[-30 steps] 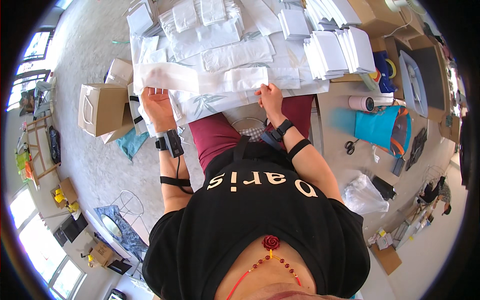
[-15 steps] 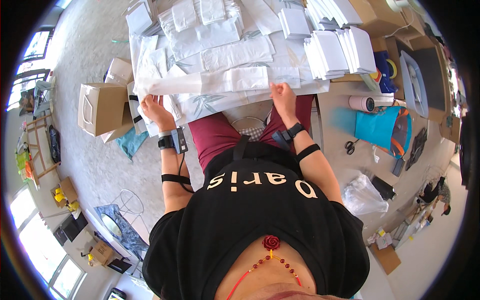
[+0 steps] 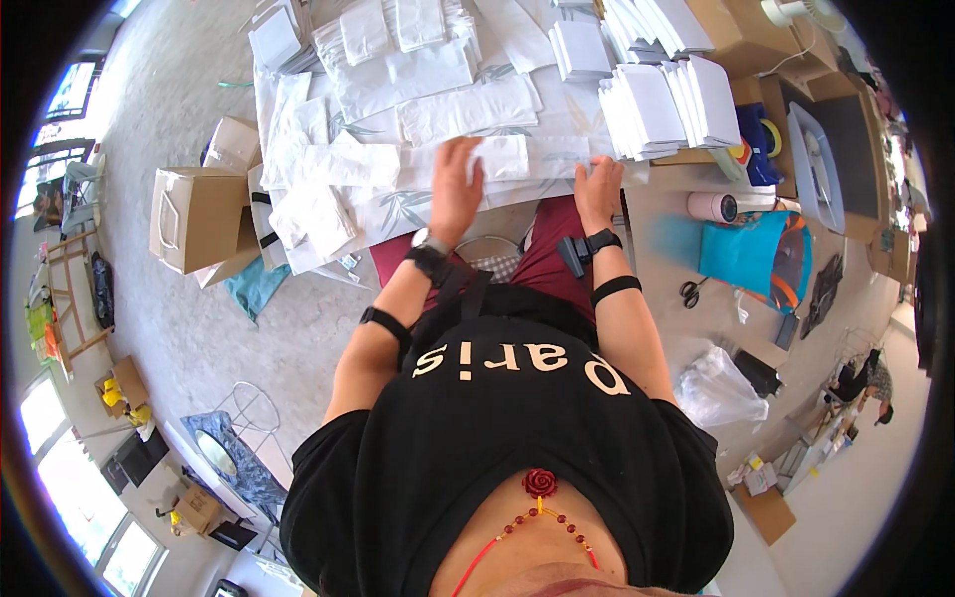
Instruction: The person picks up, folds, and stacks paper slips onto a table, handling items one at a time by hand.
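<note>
A long translucent plastic bag point(image 3: 557, 157) lies along the near part of the table, with a white folded piece point(image 3: 500, 157) on or in its middle. Over its middle-left stretch is my left hand point(image 3: 456, 196), fingers stretched out and slightly blurred, holding nothing visible. My right hand point(image 3: 599, 194) rests at the bag's right end near the table edge, fingers loosely bent and apart. Left of my left hand, the bag's end appears folded over as a whiter layer point(image 3: 358, 164). A small pile of white plastic bags point(image 3: 313, 221) hangs near the front-left table edge.
More flat white bags point(image 3: 398, 75) lie further back on the leaf-patterned tablecloth point(image 3: 403, 211). Stacks of folded white sheets point(image 3: 647, 109) stand at the right. A cardboard box point(image 3: 194, 221) is left of the table; a turquoise bag point(image 3: 741, 257) and scissors point(image 3: 691, 293) are on the right.
My left hand has moved right from the bag's left end to its middle. The left end now lies shorter and folded over. My right hand has shifted slightly right and loosened.
</note>
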`<state>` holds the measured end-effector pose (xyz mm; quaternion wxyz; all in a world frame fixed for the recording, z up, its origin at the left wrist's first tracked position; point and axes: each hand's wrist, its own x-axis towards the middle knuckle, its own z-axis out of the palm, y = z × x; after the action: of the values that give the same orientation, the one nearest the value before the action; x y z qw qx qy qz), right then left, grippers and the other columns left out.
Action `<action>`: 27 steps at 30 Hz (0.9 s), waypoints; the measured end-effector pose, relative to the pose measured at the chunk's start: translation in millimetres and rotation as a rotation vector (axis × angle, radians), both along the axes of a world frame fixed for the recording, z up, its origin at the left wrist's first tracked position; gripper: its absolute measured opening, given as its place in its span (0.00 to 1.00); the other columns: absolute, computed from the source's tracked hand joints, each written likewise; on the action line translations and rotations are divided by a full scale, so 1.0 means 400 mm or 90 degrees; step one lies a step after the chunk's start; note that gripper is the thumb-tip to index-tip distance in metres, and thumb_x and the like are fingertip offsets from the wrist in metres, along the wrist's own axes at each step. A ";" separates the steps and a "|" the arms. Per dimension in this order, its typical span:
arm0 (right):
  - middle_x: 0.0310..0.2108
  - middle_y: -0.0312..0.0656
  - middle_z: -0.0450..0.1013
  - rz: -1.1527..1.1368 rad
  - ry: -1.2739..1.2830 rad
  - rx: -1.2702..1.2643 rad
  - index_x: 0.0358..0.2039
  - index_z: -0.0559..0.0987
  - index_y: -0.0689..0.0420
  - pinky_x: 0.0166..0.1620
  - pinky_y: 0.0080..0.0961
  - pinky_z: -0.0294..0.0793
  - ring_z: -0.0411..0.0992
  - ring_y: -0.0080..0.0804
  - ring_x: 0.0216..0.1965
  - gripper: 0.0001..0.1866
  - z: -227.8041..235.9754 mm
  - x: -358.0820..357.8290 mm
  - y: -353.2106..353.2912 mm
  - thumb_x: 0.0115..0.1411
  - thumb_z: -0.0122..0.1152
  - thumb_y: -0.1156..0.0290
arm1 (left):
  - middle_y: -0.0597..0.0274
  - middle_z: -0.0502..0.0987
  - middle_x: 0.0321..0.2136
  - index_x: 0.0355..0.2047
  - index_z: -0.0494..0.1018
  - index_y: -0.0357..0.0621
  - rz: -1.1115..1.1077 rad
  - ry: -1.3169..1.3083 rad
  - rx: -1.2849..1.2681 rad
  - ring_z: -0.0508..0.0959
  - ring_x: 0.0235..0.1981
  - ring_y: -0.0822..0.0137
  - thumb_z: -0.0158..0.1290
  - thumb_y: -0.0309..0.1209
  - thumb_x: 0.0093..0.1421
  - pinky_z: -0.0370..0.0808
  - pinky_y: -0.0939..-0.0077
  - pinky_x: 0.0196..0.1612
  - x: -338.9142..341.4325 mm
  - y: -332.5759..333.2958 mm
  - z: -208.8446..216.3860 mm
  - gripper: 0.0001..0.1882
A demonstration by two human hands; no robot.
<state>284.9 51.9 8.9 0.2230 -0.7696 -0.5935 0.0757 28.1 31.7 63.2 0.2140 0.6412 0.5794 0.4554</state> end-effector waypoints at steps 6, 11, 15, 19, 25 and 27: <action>0.44 0.51 0.71 0.020 0.050 -0.042 0.40 0.76 0.58 0.47 0.47 0.74 0.72 0.53 0.48 0.14 -0.022 0.008 0.022 0.58 0.70 0.68 | 0.48 0.74 0.47 0.54 0.77 0.43 -0.141 0.122 -0.075 0.75 0.49 0.47 0.59 0.25 0.62 0.75 0.55 0.52 0.096 0.038 -0.073 0.19; 0.41 0.51 0.72 0.063 -0.002 0.080 0.43 0.74 0.61 0.48 0.47 0.73 0.72 0.55 0.47 0.17 -0.013 0.001 0.014 0.56 0.70 0.74 | 0.50 0.72 0.45 0.55 0.77 0.44 -0.117 0.173 -0.104 0.74 0.47 0.48 0.62 0.26 0.59 0.75 0.56 0.51 0.103 0.046 -0.089 0.22; 0.40 0.53 0.75 0.035 0.081 0.066 0.45 0.73 0.63 0.50 0.48 0.73 0.73 0.56 0.45 0.19 -0.026 0.001 0.032 0.54 0.69 0.77 | 0.51 0.72 0.45 0.56 0.77 0.46 -0.107 0.174 -0.113 0.73 0.48 0.48 0.63 0.27 0.58 0.74 0.56 0.52 0.109 0.047 -0.089 0.24; 0.39 0.52 0.79 -0.016 0.205 -0.030 0.46 0.76 0.64 0.48 0.43 0.76 0.78 0.52 0.42 0.19 -0.044 0.019 0.062 0.53 0.67 0.77 | 0.51 0.72 0.46 0.57 0.77 0.47 -0.110 0.173 -0.102 0.73 0.48 0.48 0.65 0.27 0.56 0.74 0.57 0.52 0.100 0.049 -0.099 0.26; 0.39 0.47 0.82 -0.050 0.501 -0.011 0.48 0.78 0.65 0.43 0.30 0.79 0.81 0.34 0.37 0.20 -0.020 0.035 0.070 0.55 0.68 0.75 | 0.50 0.72 0.46 0.57 0.76 0.47 -0.132 0.174 -0.107 0.73 0.48 0.47 0.66 0.28 0.55 0.74 0.57 0.53 0.108 0.063 -0.102 0.28; 0.39 0.46 0.82 -0.004 0.504 0.034 0.48 0.78 0.65 0.43 0.28 0.79 0.80 0.31 0.37 0.19 0.030 0.001 0.065 0.56 0.69 0.74 | 0.50 0.72 0.46 0.58 0.76 0.48 -0.131 0.177 -0.118 0.73 0.49 0.47 0.66 0.28 0.55 0.74 0.56 0.53 0.104 0.063 -0.104 0.28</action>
<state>285.1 78.1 20.8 0.4545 -0.6770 -0.4610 0.3502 69.6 57.0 21.6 0.2354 0.7314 0.5741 0.2828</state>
